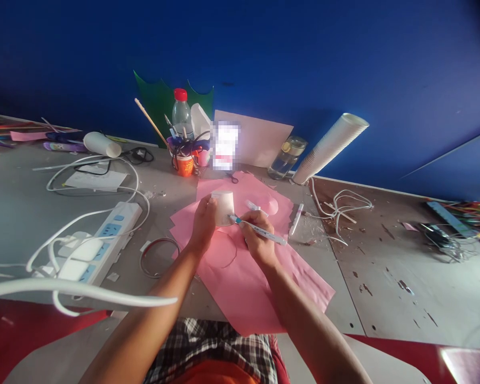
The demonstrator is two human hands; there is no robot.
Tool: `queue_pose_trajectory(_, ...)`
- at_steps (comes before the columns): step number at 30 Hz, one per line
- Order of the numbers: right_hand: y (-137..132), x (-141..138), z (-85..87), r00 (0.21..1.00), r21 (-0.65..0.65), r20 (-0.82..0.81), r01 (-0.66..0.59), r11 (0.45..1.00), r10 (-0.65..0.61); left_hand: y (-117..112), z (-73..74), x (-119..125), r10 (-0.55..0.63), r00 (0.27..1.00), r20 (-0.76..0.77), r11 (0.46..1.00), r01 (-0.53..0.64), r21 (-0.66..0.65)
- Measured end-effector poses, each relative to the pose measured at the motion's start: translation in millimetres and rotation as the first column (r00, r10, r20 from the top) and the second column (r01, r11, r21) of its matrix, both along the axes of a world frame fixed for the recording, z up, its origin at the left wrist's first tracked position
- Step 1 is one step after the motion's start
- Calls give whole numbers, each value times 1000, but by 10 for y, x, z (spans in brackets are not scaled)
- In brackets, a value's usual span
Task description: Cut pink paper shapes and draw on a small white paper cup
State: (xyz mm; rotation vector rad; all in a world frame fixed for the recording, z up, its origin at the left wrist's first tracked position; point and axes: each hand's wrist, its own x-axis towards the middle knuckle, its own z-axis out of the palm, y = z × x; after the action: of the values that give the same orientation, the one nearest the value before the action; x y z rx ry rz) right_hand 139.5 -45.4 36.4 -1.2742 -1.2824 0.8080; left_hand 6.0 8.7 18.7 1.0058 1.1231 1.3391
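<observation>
In the middle of the frame a paper sheet [248, 277] lies on the worktop [404, 277], and a cup [224, 207] stands on it. A power strip [100, 245] lies at the left, a cup stack [330, 146] leans at the upper right, and a bottle [182, 114] stands behind the sheet.

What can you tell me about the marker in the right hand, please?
The marker is a slim, pale pen, apparently plastic, with a blue tip end. The right hand grips it low, nearly flat, tip pointing left. The tip meets the side of the white cup, which the left hand holds over pink paper.
</observation>
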Motion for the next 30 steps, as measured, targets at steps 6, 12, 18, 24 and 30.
queue_pose_trajectory(6,21,34,-26,998,-3,-50,33,999,-33,18,-32,-10,6,1000,13,1000,-6,3)
queue_pose_trajectory(12,38,47,-10,995,18,-91,41,999,-39,18,-67,-22,-2,1000,15,1000,2,9)
queue_pose_trajectory(18,29,28,4,999,5,-22,27,1000,-27,17,-64,-20,-1,1000,3,1000,1,21)
queue_pose_trajectory(24,46,22,10,999,-28,3,46,999,-46,-1,-25,-20,3,999,-34,999,-2,32)
queue_pose_trajectory(30,51,61,-26,993,-69,-83,73,995,-79,-6,-23,-26,-6,1000,-4,1000,6,-11)
